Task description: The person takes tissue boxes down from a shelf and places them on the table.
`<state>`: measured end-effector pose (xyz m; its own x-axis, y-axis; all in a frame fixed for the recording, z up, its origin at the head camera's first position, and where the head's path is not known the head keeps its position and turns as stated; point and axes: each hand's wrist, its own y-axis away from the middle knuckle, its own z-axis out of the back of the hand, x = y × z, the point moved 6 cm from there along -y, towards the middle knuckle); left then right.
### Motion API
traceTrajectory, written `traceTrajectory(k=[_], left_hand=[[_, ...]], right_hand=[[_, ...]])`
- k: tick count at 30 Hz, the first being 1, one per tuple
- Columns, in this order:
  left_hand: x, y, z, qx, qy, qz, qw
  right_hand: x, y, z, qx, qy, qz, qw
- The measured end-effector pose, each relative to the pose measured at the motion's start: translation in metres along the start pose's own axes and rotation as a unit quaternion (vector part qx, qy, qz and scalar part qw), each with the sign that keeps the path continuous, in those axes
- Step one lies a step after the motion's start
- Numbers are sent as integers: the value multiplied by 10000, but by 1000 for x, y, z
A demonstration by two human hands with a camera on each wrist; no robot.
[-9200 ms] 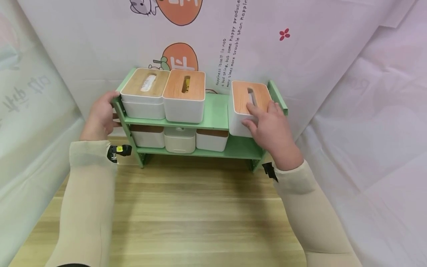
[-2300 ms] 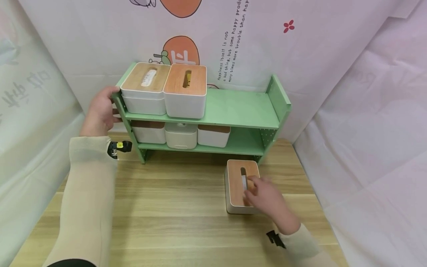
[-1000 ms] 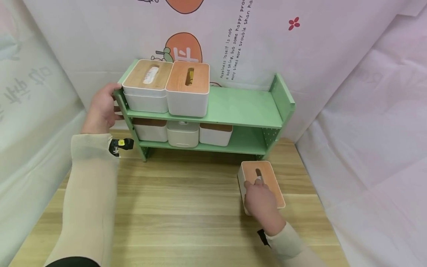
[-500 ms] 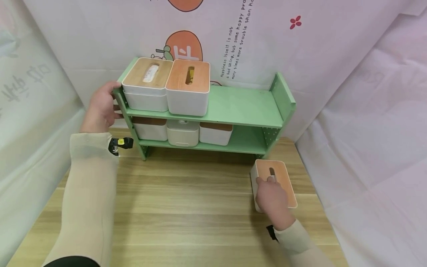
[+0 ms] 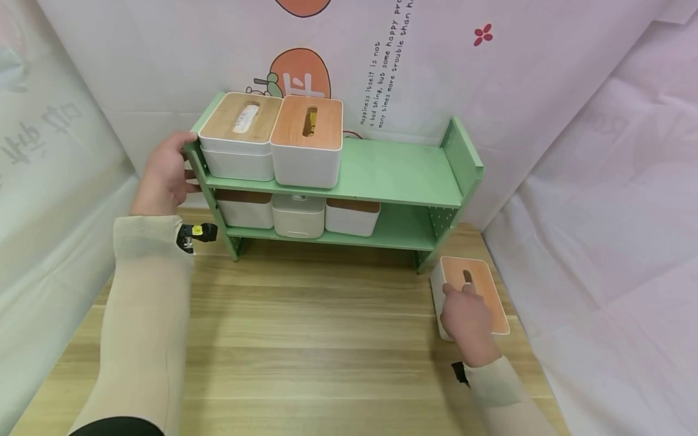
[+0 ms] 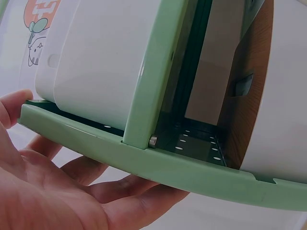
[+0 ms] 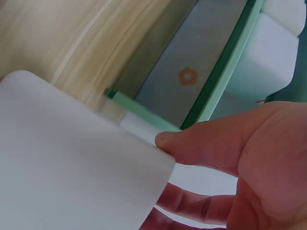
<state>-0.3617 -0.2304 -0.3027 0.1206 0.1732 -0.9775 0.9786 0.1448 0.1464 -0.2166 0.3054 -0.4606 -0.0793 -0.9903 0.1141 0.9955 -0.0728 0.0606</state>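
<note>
On the right, my right hand (image 5: 468, 320) holds a white tissue box (image 5: 491, 303) with an orange-brown wooden lid, its fingers at the slot. The box stands at the shelf's front right corner, near the right curtain. In the right wrist view, the thumb lies at the edge of the box's white wall. My left hand (image 5: 165, 172) grips the left side panel of a two-tier green shelf (image 5: 403, 172). In the left wrist view, one digit is over the panel's end (image 6: 144, 158) and the other fingers lie along its outer face.
Two more wood-lidded tissue boxes (image 5: 308, 160) stand on the upper tier's left. Below sit two wood-topped white boxes (image 5: 351, 219) and a cream container (image 5: 299, 219). A wood-grain surface (image 5: 305, 339) lies in front. White curtains (image 5: 611, 200) enclose both sides and the back.
The right-hand tissue box came off the upper tier, down to the wood-grain surface, and then moved right with my right hand. My left hand has stayed on the shelf's side.
</note>
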Motion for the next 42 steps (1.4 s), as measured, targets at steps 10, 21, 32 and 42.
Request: traceTrajectory(k=[10,21,32,42], left_hand=[[-2,0,2,-25,-44,-15,10000],[-2,0,3,-19,-12,-39,10000],[-3,2,3,-95,30,-11,9999],[-3,2,3,-95,48,-7,9999]], right_hand=[[-25,-9,3,-233,-79,-184,9995],[-40,-17,9,-517,40,-176,9985],[-53,-19,8,-638,-55,-338,9974],[-61,-23,3,-817,-53,-328,9961]])
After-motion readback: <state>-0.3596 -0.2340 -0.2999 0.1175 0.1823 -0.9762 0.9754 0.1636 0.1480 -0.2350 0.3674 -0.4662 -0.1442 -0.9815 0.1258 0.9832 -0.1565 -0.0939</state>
